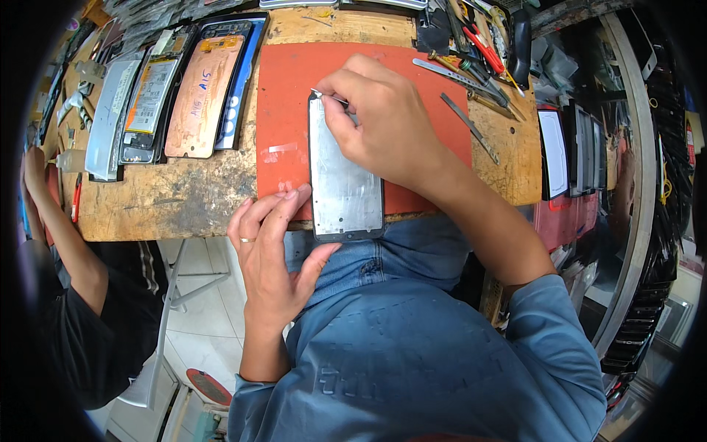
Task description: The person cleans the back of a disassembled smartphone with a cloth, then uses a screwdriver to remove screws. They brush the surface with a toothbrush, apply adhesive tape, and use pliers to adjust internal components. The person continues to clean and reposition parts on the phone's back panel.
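A grey metal phone frame (pixel 345 184) lies lengthwise on a red mat (pixel 294 81), its near end hanging over the wooden bench's front edge. My left hand (pixel 269 254), with a ring on one finger, holds the frame's lower left corner, fingers on its left side and thumb under the near end. My right hand (pixel 383 121) rests over the frame's top right corner and grips thin metal tweezers (pixel 329 96), whose tip touches the top edge.
Several opened phones and back panels (pixel 177 92) lie in a row at the bench's left. Screwdrivers, a metal blade (pixel 468 125) and other tools lie at the right. Screens (pixel 567 151) stand beyond the right edge. Another person (pixel 66 258) sits at my left.
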`<move>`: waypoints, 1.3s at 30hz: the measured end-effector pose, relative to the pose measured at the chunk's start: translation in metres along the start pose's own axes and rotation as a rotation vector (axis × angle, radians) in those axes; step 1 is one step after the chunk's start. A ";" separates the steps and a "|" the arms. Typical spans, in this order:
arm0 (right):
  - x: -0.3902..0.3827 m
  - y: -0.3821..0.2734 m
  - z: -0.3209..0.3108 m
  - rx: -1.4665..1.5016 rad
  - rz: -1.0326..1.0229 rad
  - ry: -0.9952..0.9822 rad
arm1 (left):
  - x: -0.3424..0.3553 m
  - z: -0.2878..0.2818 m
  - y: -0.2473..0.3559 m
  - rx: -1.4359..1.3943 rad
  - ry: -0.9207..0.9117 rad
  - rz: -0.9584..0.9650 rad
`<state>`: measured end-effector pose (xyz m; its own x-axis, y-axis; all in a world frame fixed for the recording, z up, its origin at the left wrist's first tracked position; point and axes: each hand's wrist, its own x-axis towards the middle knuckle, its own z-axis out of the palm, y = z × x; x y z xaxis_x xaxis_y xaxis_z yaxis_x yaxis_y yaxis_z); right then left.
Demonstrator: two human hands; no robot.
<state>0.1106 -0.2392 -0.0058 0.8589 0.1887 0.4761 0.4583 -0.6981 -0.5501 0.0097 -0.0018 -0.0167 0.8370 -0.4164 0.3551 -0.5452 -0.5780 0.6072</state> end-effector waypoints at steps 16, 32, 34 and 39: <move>-0.068 -0.068 -0.020 0.123 -0.127 -0.224 | -0.005 0.010 -0.007 -0.233 0.049 -0.097; -0.026 -0.033 -0.089 0.145 -0.188 -0.477 | 0.004 -0.016 -0.018 0.035 -0.019 -0.006; -0.036 -0.023 -0.104 0.008 -0.080 -0.301 | -0.002 -0.013 -0.012 0.001 0.081 -0.050; -0.079 -0.020 -0.103 -0.443 0.013 -0.216 | 0.007 0.019 0.035 0.212 0.143 -0.161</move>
<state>0.0102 -0.3108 0.0382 0.9133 0.2840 0.2920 0.3459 -0.9193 -0.1878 -0.0044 -0.0382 -0.0067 0.9035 -0.2129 0.3719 -0.3899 -0.7684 0.5075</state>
